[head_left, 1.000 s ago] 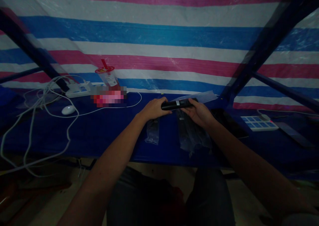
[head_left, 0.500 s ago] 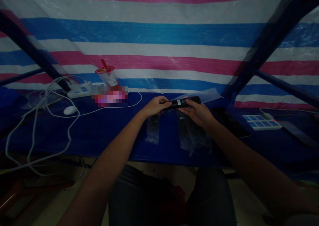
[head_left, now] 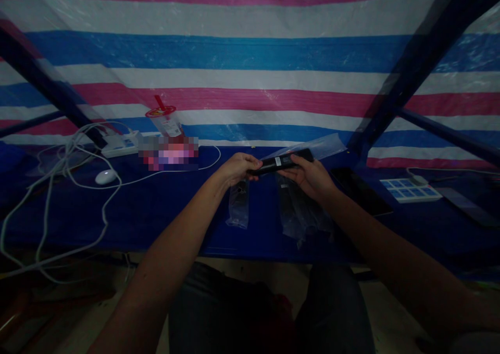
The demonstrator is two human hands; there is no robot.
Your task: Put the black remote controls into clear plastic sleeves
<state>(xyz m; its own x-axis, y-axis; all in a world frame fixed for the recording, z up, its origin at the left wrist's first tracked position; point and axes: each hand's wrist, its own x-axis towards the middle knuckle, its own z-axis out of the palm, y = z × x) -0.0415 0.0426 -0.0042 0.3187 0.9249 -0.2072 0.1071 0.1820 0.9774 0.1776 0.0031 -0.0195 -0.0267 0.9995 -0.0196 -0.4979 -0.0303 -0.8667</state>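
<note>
Left hand [head_left: 238, 167]: thumb shifted onto black device [head_left: 286, 160] since a second ago; fingers grasp its left end.
Small clear bag [head_left: 238, 208]: on blue table [head_left: 219, 224], below left hand.
Black device: between both hands, over the table, slightly tilted.
White label [head_left: 278, 161]: best kept uncovered by thumbs.
Right hand [head_left: 312, 176]: grasps right part, thumb on top; light, even support seems wise.

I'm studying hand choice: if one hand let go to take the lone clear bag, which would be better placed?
Probably the left hand: it holds the left end of the black device, close to the lone clear bag. The right hand grips the other end, nearer the grouped bags.
</note>
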